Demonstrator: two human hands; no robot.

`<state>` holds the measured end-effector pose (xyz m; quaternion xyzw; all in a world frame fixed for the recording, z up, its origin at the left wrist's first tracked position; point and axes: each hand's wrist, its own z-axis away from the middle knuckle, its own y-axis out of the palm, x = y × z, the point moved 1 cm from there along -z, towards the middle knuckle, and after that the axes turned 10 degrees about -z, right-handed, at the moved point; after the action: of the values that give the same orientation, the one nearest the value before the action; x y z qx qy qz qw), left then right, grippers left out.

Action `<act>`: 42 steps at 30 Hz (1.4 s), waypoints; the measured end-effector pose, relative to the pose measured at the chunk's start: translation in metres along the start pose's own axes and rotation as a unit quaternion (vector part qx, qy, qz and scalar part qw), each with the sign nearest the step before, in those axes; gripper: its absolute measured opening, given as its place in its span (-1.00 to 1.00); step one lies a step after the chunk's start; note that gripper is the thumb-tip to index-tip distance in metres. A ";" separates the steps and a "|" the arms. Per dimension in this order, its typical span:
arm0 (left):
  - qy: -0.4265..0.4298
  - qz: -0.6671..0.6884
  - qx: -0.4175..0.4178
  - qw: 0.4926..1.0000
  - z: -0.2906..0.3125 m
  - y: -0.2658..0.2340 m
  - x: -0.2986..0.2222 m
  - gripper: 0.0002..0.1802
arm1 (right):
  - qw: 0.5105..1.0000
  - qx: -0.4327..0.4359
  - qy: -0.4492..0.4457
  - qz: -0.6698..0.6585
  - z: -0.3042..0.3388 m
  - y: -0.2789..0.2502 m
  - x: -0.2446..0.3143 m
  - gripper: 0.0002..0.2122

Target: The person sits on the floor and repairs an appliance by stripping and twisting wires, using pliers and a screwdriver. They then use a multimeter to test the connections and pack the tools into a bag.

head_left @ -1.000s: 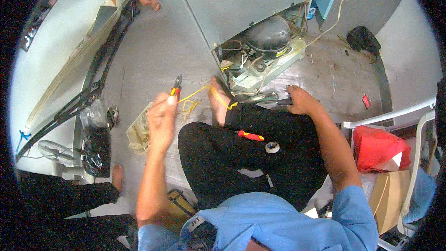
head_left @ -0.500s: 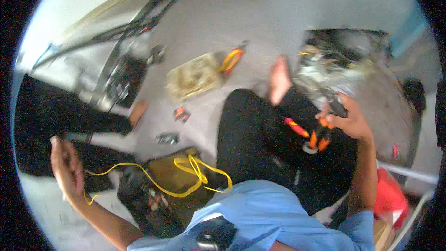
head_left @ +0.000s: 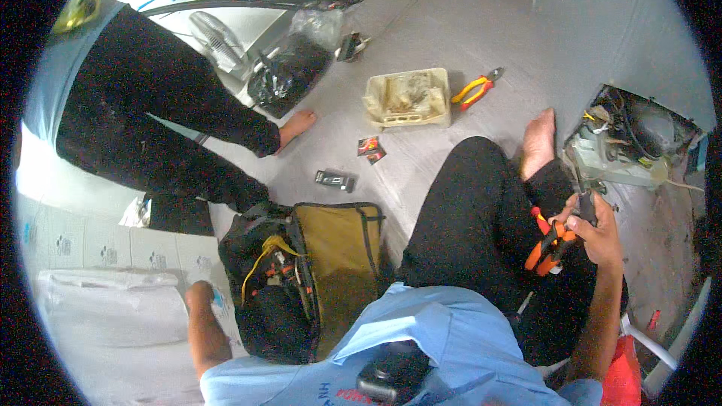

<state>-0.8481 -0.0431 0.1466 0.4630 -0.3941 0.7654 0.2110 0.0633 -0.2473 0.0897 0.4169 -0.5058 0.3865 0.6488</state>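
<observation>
My right hand (head_left: 598,233) is closed around a dark-handled tool (head_left: 587,208) with a thin metal shaft, above my right leg. Orange-and-black-handled pliers (head_left: 543,253) and a red-and-yellow handle (head_left: 538,218) lie close below its fingers; whether the hand grips these too, I cannot tell. My left hand (head_left: 199,293) is low at the left, beside the open tool bag (head_left: 338,256) with its tan flap; its fingers are hidden. A yellow cord (head_left: 265,254) lies bunched on the bag, among several tools.
A cream plastic bin (head_left: 410,116) stands ahead, with red-and-yellow pliers (head_left: 477,89) beside it. Red-black packets (head_left: 371,149) and a small dark box (head_left: 335,180) lie on the floor. An opened appliance (head_left: 639,135) with wiring is at right. Another person's legs (head_left: 165,113) stand at left.
My view has turned left, so things sit further right. My left hand has let go of the yellow cord, which now lies on the bag, and has lowered beside it. The right hand still holds its tool.
</observation>
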 end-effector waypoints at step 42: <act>0.577 0.564 0.591 0.008 0.389 -0.393 -0.422 -0.47 | 0.794 -0.063 0.172 0.580 0.014 0.030 -0.089 -0.56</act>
<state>-0.1631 -0.1004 0.0387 -0.5355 0.3101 0.6249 -0.4760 0.0139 -0.2572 0.0088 -0.0694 -0.5560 0.7228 0.4044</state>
